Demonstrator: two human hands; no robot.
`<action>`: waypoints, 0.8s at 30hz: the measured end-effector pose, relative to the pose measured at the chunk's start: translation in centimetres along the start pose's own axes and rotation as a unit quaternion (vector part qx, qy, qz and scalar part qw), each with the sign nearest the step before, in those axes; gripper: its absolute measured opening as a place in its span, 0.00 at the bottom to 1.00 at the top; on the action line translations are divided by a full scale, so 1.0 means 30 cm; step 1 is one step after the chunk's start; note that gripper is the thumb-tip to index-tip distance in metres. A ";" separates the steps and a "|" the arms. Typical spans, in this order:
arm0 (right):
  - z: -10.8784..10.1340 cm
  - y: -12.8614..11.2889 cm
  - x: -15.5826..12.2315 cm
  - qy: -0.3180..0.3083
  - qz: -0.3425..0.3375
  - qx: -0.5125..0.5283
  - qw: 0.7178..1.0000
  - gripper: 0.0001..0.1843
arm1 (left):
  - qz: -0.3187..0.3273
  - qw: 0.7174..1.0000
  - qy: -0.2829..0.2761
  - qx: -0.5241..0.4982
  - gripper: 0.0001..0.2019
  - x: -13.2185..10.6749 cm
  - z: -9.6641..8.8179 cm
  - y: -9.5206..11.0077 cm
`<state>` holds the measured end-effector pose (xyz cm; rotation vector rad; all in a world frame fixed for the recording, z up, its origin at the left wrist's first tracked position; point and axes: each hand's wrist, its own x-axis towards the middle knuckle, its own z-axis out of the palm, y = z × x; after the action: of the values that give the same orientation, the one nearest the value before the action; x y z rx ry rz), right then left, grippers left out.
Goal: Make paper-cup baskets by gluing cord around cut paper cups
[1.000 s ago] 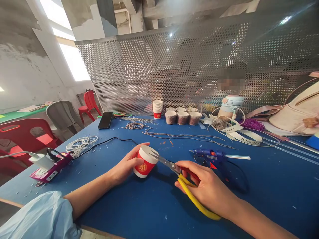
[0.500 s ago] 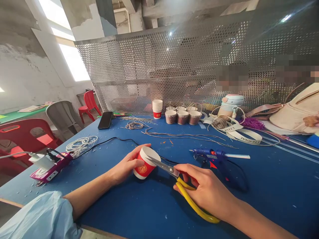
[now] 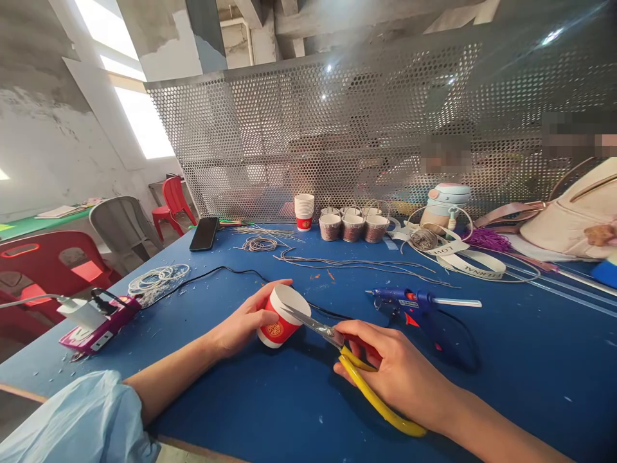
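A red and white paper cup (image 3: 282,325) with a gold emblem is tilted in my left hand (image 3: 245,321), whose fingers and thumb wrap around its side. My right hand (image 3: 385,366) grips yellow-handled scissors (image 3: 359,373) near the pivot. The metal blades lie across the cup's upper part; whether they touch the paper I cannot tell. To the right of the cup, a blue glue gun (image 3: 409,299) with a clear glue stick lies on the blue table (image 3: 222,411).
Farther back stand stacked paper cups (image 3: 304,212), several cord-wrapped cups (image 3: 353,226), a bottle (image 3: 446,202) and a perforated metal screen (image 3: 270,141). Cord pieces (image 3: 260,243) and a phone (image 3: 204,233) lie on the table. A purple power strip (image 3: 101,331) is at left, with a black cable crossing behind the cup.
Both hands, the cup and the scissors stay nearly where they were. The scissors and right hand have shifted very slightly.
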<state>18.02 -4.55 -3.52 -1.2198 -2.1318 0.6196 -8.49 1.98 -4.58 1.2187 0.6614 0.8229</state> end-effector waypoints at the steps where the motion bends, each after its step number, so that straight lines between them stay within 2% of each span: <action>1: 0.001 0.000 0.000 0.001 0.002 -0.002 1.000 0.13 | -0.001 1.000 -0.001 0.001 0.35 0.000 0.000 0.001; 6: 0.003 -0.007 0.000 0.006 0.016 0.008 1.000 0.12 | 0.005 1.000 0.005 0.021 0.37 -0.002 0.002 0.009; 10: -0.001 -0.011 0.008 0.006 0.078 0.069 0.995 0.14 | 0.011 0.998 0.014 0.057 0.43 -0.006 0.012 0.020; 14: -0.006 0.002 0.027 0.070 0.147 0.149 0.975 0.19 | 0.008 0.994 0.030 0.104 0.46 -0.008 0.022 0.031; 18: 0.000 0.018 0.042 0.097 0.176 0.198 0.959 0.22 | 0.019 0.990 0.040 0.131 0.44 -0.006 0.021 0.029; 24: 0.015 0.023 0.032 0.060 0.176 0.179 0.966 0.21 | 0.059 0.979 0.084 0.174 0.34 -0.004 0.020 0.028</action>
<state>17.76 -3.43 -4.04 -1.3930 -1.6234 1.0086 -8.22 1.67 -3.62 1.5262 0.9036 0.9421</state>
